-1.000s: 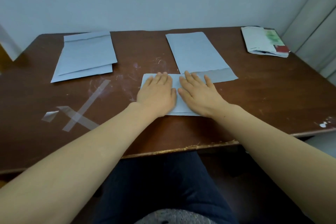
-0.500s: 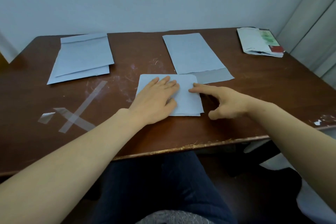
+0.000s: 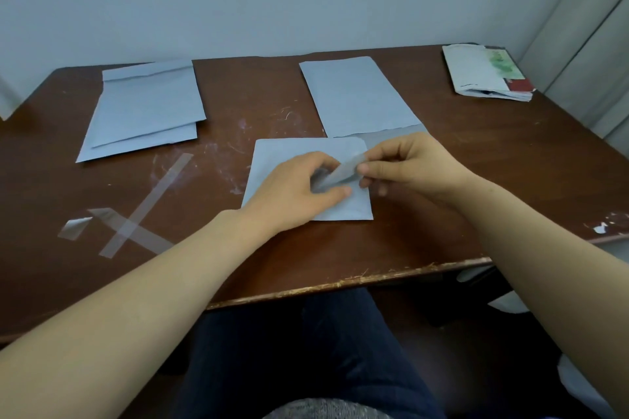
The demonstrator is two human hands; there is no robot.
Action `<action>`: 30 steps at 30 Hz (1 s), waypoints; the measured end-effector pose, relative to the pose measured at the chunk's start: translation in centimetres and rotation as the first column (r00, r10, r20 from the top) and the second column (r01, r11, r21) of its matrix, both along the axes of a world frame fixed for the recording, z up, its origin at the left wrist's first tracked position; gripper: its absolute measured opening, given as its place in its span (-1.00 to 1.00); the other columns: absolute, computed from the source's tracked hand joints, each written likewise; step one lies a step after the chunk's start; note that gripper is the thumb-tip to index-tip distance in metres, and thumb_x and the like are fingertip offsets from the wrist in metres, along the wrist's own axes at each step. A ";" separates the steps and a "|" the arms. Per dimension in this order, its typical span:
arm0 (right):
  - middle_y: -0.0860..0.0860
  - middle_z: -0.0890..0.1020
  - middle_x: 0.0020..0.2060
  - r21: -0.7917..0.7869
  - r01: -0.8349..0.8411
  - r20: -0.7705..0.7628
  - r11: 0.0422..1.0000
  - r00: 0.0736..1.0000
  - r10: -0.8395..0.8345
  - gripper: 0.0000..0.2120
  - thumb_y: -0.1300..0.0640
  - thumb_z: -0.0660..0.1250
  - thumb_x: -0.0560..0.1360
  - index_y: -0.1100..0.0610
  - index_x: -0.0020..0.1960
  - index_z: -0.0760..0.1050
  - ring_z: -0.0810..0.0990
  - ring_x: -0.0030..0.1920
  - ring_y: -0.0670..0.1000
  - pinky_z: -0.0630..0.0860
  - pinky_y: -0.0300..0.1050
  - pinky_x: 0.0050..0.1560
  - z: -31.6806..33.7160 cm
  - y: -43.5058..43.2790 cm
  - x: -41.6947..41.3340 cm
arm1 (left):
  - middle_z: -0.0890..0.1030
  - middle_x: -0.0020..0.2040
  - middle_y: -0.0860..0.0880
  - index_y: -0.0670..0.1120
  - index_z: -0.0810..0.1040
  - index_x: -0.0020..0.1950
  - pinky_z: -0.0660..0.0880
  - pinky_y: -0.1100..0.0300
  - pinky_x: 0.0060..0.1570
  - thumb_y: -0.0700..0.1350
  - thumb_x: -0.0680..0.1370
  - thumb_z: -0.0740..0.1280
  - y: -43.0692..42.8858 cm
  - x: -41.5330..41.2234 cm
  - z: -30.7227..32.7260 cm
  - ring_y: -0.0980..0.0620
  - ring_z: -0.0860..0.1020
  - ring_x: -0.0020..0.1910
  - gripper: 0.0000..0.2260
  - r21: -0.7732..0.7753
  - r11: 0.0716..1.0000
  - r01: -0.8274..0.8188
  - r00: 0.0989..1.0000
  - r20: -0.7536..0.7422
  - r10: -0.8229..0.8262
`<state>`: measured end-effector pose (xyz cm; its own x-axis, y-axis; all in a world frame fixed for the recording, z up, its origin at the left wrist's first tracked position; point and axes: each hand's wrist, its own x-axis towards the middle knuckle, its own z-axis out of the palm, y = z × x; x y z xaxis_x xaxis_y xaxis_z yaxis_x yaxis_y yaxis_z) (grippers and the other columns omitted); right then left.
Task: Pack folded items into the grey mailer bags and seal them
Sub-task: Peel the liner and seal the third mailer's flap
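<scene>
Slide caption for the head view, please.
Left hand and right hand pinch a grey strip over the folded grey mailer on the brown table.

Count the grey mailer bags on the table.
4. Two overlap at far left, an upper bag on a lower bag; a centre bag lies farther back; a folded bag sits nearest, under the left hand and right hand, which pinch a grey strip. More may hide beneath.
</scene>
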<state>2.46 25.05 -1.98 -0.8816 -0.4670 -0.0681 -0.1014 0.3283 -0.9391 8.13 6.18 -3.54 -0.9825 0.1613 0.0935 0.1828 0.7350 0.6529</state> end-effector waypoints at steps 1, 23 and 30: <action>0.07 0.67 -0.37 -0.033 0.018 0.029 0.999 0.999 -0.017 -0.96 0.26 0.40 0.43 0.20 -0.13 0.62 0.53 -0.44 0.01 0.54 -0.26 -0.34 0.1 -0.2 -0.1 | 0.57 -0.07 0.09 -0.05 0.55 0.08 0.42 0.24 -0.07 0.01 0.50 0.35 0.0 -0.3 -0.1 0.13 0.51 -0.10 -0.78 0.066 0.997 -0.041 0.999 -0.028 0.043; 0.08 0.65 -0.42 -0.316 0.302 0.382 0.900 0.908 -0.171 -0.88 0.39 0.37 0.42 0.31 -0.04 0.55 0.62 -0.47 -0.08 0.46 -0.35 -0.56 1.7 -2.1 -0.7 | 0.60 -0.15 0.06 -0.15 0.61 0.06 0.45 0.28 -0.05 -0.15 0.56 0.30 -0.7 -3.7 1.9 0.22 0.53 -0.19 -0.85 0.255 0.952 -0.168 0.974 -0.105 0.200; 0.11 0.68 -0.30 -0.372 0.307 0.389 0.876 0.908 -0.154 -0.86 0.36 0.34 0.45 0.32 0.01 0.53 0.69 -0.34 -0.03 0.54 -0.32 -0.48 1.6 -2.4 -0.7 | 0.55 -0.20 0.12 -0.01 0.60 -0.03 0.45 0.15 -0.22 -0.03 0.48 0.34 0.4 -2.2 2.3 0.15 0.39 -0.26 -0.89 -0.057 0.969 -0.241 0.844 -0.504 0.181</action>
<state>1.75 22.67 -0.43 -0.9252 -0.3046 -0.2265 0.2749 -0.1259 -0.9532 5.94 6.61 -1.27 -0.8238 -0.0054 0.5669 0.2892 0.8560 0.4284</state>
